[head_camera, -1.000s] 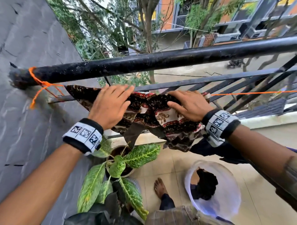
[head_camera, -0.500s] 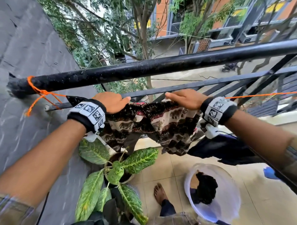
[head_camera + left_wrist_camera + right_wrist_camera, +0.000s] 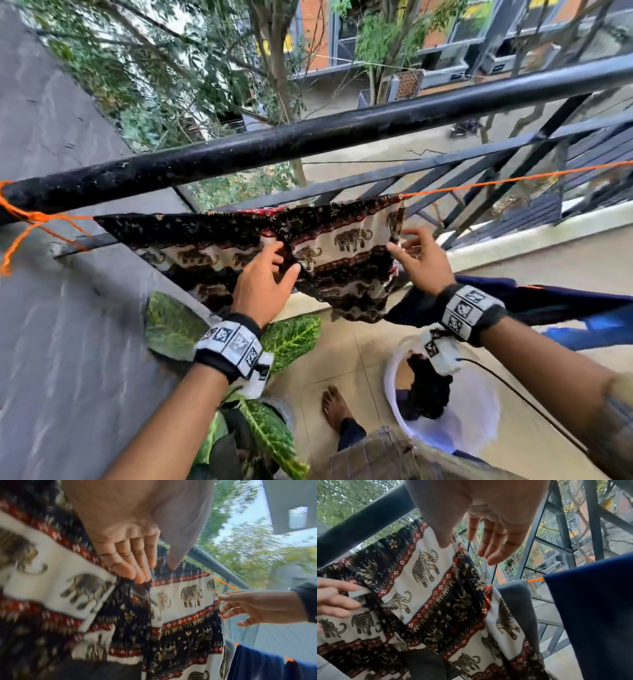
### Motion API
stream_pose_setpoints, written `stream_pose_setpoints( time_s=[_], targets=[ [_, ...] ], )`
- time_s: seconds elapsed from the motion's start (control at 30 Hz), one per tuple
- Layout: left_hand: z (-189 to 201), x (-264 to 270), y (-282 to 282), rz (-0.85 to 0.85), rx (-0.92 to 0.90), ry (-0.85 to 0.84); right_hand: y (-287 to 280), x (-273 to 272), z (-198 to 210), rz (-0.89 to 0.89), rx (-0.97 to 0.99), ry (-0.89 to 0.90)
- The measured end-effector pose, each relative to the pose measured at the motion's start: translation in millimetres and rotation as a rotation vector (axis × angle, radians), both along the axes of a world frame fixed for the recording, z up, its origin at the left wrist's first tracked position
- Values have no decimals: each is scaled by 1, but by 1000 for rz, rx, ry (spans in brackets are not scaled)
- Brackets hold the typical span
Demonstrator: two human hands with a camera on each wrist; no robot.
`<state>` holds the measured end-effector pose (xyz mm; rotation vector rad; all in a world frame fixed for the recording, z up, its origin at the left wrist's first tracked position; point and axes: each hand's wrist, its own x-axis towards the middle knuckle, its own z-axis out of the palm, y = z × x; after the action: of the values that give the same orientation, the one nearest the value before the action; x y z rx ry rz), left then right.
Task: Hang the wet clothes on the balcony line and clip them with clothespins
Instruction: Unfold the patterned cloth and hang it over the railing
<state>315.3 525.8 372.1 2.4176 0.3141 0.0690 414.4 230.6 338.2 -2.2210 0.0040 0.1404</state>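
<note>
My left fingers [image 3: 130,566] lie straight against a fold of the soft elephant-print cloth [image 3: 346,240]; my right hand [image 3: 419,260] hovers slack at its right edge. The cloth drapes over the thin orange line [image 3: 513,180] beneath the round black rail [image 3: 308,144].

the right hand [image 3: 488,513] reached in from the top, fingers straight and loose, thumb tip on the upper edge of the elephant cloth [image 3: 426,588], the other fingers just off its right side. the cloth hung in folds below a dark rail [image 3: 359,524]. the left hand [image 3: 334,599] touched it at the left edge. to the right, a blue garment [image 3: 594,615] hung over an orange line [image 3: 536,580], a grey cloth [image 3: 518,601] between the two. railing bars [image 3: 563,545] stood behind.
</note>
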Motion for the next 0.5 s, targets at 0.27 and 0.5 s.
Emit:
stream_pose_setpoints(
  time_s=[0.27, 0.5],
  targets=[
    [-1, 44, -10, 185, -201, 45, 18, 8, 16, -80, -135, -114],
    [52, 13, 24, 201, -230, -104, -9, -2, 45, -45, 462, -61]
  ],
)
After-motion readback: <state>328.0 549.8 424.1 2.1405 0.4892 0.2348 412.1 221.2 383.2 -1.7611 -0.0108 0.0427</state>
